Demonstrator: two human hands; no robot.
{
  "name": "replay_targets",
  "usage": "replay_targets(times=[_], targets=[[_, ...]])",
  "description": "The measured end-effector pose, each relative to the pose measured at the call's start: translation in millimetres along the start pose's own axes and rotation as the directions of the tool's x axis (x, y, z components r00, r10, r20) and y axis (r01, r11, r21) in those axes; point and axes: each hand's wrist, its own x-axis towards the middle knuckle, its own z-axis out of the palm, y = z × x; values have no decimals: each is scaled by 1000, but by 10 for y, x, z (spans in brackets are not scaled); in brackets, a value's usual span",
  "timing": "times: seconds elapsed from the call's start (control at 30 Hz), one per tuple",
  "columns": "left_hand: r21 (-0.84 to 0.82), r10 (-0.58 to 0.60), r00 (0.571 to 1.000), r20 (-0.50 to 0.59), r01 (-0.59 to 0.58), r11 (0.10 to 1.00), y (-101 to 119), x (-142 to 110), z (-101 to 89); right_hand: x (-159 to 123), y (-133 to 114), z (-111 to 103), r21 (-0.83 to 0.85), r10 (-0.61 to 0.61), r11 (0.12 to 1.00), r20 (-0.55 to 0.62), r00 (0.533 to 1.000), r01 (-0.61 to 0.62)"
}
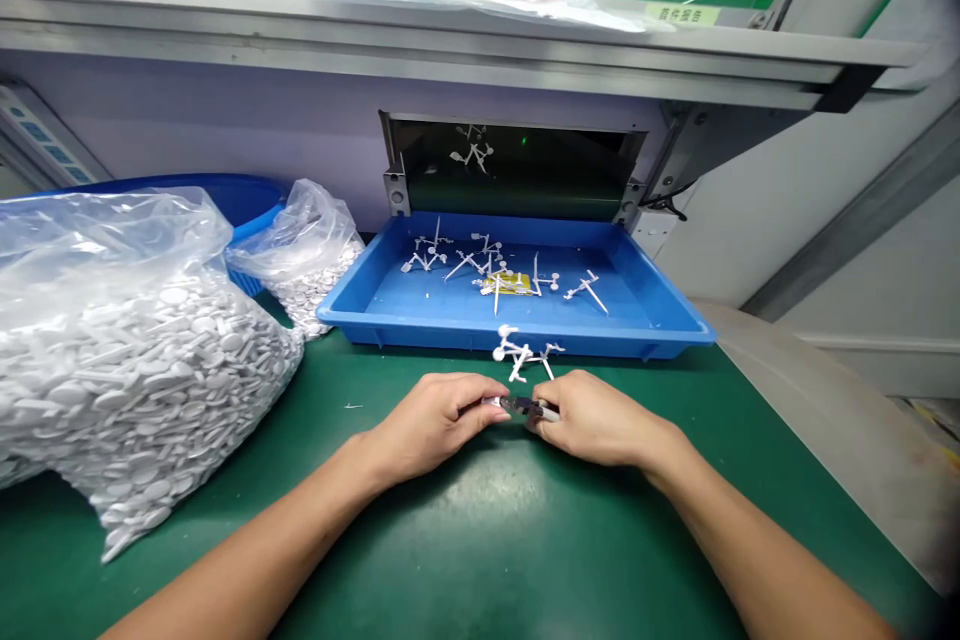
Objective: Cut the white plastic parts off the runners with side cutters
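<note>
My right hand (pixel 589 417) is closed round a pair of cutting pliers (pixel 523 406) with dark jaws pointing left and a light grey handle end. Between the fingertips of my left hand (pixel 439 425) is a small white plastic part (pixel 493 401), mostly hidden by the thumb and fingers. The plier jaws meet the part or lie right beside it; I cannot tell which. Just beyond both hands, a branched white plastic sprue (pixel 523 356) lies on the green table (pixel 487 540) by the tray's front edge.
A blue tray (pixel 510 335) holds several white sprues and a yellow piece (pixel 517 283). Behind it a green conveyor belt (pixel 517 195) carries more sprues through an opening. To the left stand a big clear bag of white parts (pixel 150 390), a smaller bag (pixel 311 270) and a blue basket (pixel 251 220).
</note>
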Motion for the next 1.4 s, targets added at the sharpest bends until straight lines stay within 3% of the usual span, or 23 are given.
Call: replay_targets(times=[0.1, 0.2, 0.3, 0.5, 0.67, 0.8, 1.0, 1.13, 1.27, 1.33, 1.4], targets=[[67, 29, 989, 144, -39, 997, 6, 4, -172, -24, 81, -194, 155, 7, 988, 43, 999, -13], [175, -9, 973, 230, -32, 984, -26, -29, -366, -9, 76, -263, 229, 53, 973, -153, 987, -17], [258, -76, 967, 242, 12, 966, -60, -53, -480, 41, 2, -162, 245, 60, 969, -280, 958, 11], [355, -143, 989, 41, 120, 927, -104, -10, -388, 99, -116, 126, 298, 101, 955, -301, 948, -7], [317, -148, 980, 135, 99, 943, -160, -23, -307, 173, -168, 310, 295, 149, 954, -298, 943, -58], [270, -117, 989, 88, 89, 959, -98, -9, -309, 233, -188, 445, 171, 130, 982, -333, 934, -76], [75, -144, 961, 236, 129, 989, 115, 5, -359, 196, -162, 432, 65, -6, 997, -460, 888, 41], [169, 34, 992, 118, -54, 984, 148, 0, -295, 164, -174, 348, 72, -17, 996, -476, 880, 58], [321, 225, 974, 31, -223, 921, 93, -12, -234, 86, -235, 210, 186, 21, 979, -490, 872, 81], [326, 216, 961, -172, -151, 933, 81, -20, -252, 19, -286, 132, 242, -15, 952, -571, 821, 186], [184, 93, 880, -466, -7, 983, 103, -25, -284, -40, -340, 87, 243, -79, 924, -635, 769, 295]])
